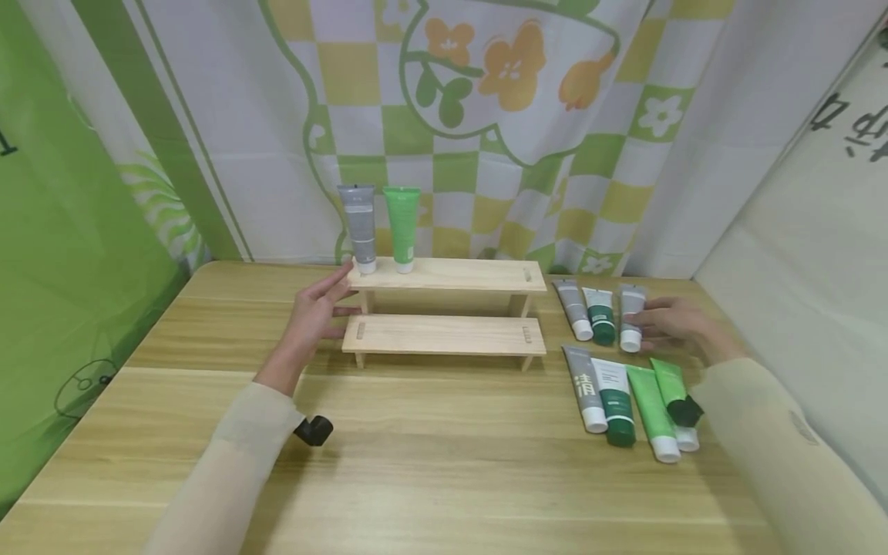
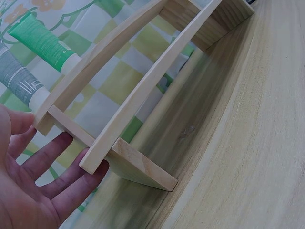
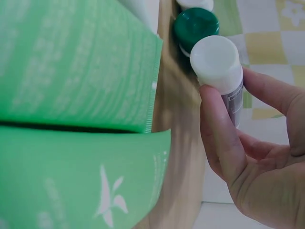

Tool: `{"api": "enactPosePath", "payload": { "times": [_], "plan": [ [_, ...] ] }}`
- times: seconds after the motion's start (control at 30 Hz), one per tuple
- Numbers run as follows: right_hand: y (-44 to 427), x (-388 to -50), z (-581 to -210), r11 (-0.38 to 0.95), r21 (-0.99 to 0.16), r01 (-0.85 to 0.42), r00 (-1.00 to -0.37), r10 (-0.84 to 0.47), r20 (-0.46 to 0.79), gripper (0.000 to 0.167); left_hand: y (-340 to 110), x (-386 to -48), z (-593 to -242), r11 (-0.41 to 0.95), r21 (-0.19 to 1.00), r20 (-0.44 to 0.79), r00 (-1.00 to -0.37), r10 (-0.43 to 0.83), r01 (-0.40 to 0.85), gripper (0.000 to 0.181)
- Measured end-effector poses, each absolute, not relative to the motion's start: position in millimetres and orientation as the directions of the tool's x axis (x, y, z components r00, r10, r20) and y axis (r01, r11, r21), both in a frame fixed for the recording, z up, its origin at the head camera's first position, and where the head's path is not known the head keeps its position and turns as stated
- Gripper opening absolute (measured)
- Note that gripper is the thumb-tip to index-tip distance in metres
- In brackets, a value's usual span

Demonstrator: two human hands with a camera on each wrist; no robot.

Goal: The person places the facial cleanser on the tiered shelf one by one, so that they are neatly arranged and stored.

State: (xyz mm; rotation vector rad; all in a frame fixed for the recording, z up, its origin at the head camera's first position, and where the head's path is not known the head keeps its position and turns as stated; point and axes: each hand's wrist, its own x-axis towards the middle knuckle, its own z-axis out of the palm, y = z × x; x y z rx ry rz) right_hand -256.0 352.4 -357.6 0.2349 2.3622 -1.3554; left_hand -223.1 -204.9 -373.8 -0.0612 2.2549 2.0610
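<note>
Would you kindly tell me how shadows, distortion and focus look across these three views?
Head view: a soft shadow falls on the wooden tabletop beside the left sleeve; left wrist view: the boards of the wooden rack appear bowed, probably lens distortion; right wrist view: print on the close green tubes is too blurred to read.

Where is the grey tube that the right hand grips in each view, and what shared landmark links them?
Head: grey tube right of the wooden rack, in the right hand.
Left wrist: not in it.
Right wrist: upper right of centre, white cap toward the camera.
Shared landmark: the checkered curtain, in all three.
</note>
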Motion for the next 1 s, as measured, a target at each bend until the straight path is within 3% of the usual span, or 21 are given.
{"api": "enactPosePath", "payload": {
  "times": [0.17, 0.37, 0.63, 1.0],
  "plan": [
    [350, -246, -354, 0.527, -0.802, 0.28, -0.924, -0.079, -0.375, 0.084, -205, -223, -375, 0.097, 0.992, -0.087, -0.996, 0.029, -0.084, 0.045],
    [333, -229, -345, 0.468, -0.848, 0.246, -0.936, -0.111, -0.333, 0.091, -207, -223, -375, 0.103, 0.992, -0.079, -0.996, 0.027, -0.076, 0.046],
    [306, -214, -334, 0.382, -0.91, 0.161, -0.955, -0.174, -0.242, 0.088, -206, -224, -376, 0.108, 0.99, -0.088, -0.996, 0.012, -0.086, 0.045],
    [266, -197, -316, 0.41, -0.909, 0.069, -0.977, -0.157, -0.145, 0.088, -204, -224, -376, 0.105, 0.991, -0.083, -0.996, 0.008, -0.082, 0.046]
  ]
}}
